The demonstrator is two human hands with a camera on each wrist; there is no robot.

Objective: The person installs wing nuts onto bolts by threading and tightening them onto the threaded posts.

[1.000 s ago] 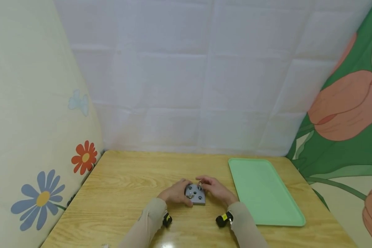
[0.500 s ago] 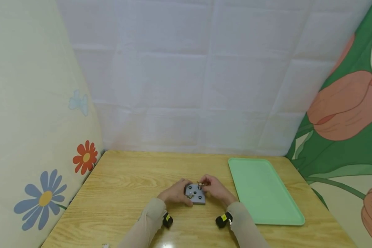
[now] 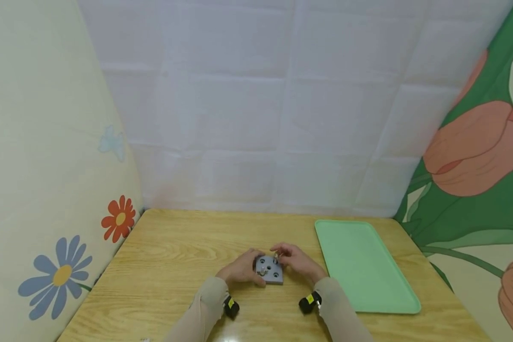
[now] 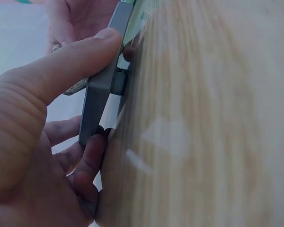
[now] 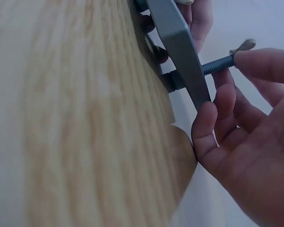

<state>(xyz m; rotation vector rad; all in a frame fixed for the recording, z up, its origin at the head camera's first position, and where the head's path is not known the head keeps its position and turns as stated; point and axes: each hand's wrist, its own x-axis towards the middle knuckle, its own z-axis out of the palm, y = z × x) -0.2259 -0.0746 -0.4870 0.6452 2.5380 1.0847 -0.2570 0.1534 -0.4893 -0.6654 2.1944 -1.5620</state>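
Note:
A grey metal plate (image 3: 270, 279) with several holes is raised slightly off the table by bolt heads under it. My left hand (image 3: 241, 269) grips its left side, thumb on the near edge and fingers round the far side. One wing nut (image 3: 262, 271) sits on the plate near the left thumb. At the far right corner a threaded bolt (image 5: 217, 65) stands up through the plate, its head (image 5: 172, 81) below. My right hand (image 3: 300, 262) has its thumb against the wing nut (image 5: 247, 45) on that bolt's top; other fingertips touch the plate's edge.
A light green tray (image 3: 367, 266) lies on the right of the wooden table (image 3: 188, 247). A small pale object (image 3: 145, 339) shows at the near left edge. White cloth (image 3: 231, 118) hangs behind, with flower-patterned cloth at both sides.
My right fingers curled in around the wing nut half a second ago and have now spread again, as one second ago. The left hand and the plate stay in place.

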